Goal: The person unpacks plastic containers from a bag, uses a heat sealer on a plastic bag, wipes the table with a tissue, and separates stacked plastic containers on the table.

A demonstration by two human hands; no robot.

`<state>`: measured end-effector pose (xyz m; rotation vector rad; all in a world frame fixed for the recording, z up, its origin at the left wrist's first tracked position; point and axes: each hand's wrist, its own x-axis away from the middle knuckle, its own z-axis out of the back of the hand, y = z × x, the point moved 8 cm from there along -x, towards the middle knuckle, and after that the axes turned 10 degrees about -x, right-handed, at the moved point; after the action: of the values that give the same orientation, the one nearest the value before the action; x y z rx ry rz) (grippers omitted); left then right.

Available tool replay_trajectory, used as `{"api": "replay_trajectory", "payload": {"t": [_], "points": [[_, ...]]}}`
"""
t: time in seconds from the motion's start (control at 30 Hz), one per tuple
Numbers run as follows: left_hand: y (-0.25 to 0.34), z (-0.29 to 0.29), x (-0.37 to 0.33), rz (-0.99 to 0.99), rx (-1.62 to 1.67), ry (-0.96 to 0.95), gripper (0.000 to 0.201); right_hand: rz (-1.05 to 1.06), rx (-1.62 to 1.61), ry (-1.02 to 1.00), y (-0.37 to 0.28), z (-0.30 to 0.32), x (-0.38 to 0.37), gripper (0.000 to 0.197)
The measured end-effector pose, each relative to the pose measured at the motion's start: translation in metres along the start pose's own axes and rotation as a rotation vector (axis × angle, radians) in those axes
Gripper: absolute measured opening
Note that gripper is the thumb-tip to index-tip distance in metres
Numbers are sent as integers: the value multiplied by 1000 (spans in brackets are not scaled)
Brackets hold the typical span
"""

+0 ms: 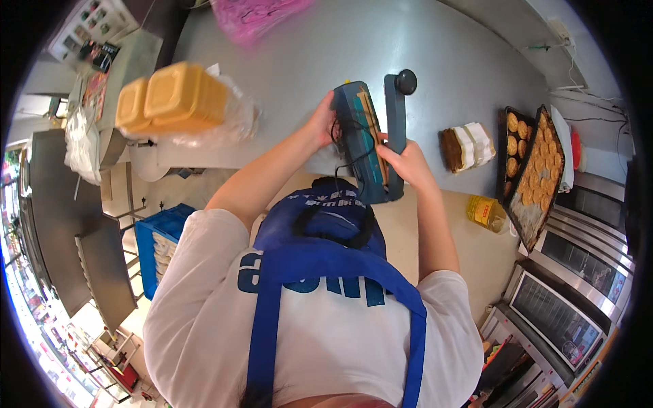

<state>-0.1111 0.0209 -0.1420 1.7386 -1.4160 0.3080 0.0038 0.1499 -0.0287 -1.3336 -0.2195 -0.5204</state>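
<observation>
The left hand (325, 124) has its grip closed on the left side of a long blue-grey device (360, 143), near the upper part of its body. The right hand (405, 162) grasps the device from the other side, with its thumb at the body's right edge, by the lower end of the lever (395, 112); its other fingers are mostly hidden. The device is in both hands, at the front edge of the worktop (299, 61), its lower end reaching past that edge toward the person's apron (320, 221). I cannot tell whether it touches the surface. A teal strip and a tan strip run along its face, a black cord (348, 163) loops over it, and the lever stands apart from the body, with 1 round black knob (406, 82) at its top.

To the right, on the worktop, lies a brown-and-white bundle (468, 147). Farther right are 2 dark trays (532, 223) of round golden pastries (541, 163), and an oil bottle (484, 212) is near their lower end. To the left, yellow containers (177, 97) lie beside clear plastic wrap (238, 115). A pink plastic bag (255, 15) is at the far side. Beyond the worktop, a blue crate (146, 248) is at the lower left and an oven (558, 316) at the lower right.
</observation>
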Motion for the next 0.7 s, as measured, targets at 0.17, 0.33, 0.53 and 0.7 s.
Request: {"api": "replay_trajectory", "payload": {"t": [0.17, 0.33, 0.53, 0.7], "points": [[30, -4, -62, -182, -148, 31, 66, -2, -11, 135, 9, 50, -60, 50], [40, 0, -43, -97, -468, 147, 57, 163, -10, 171, -3, 44, -76, 49], [2, 15, -21, 40, -530, 114, 44, 163, 77, 139, 24, 22, -101, 64], [-20, 4, -24, 38, -668, -29, 41, 169, -80, 160, 10, 29, -90, 66]]}}
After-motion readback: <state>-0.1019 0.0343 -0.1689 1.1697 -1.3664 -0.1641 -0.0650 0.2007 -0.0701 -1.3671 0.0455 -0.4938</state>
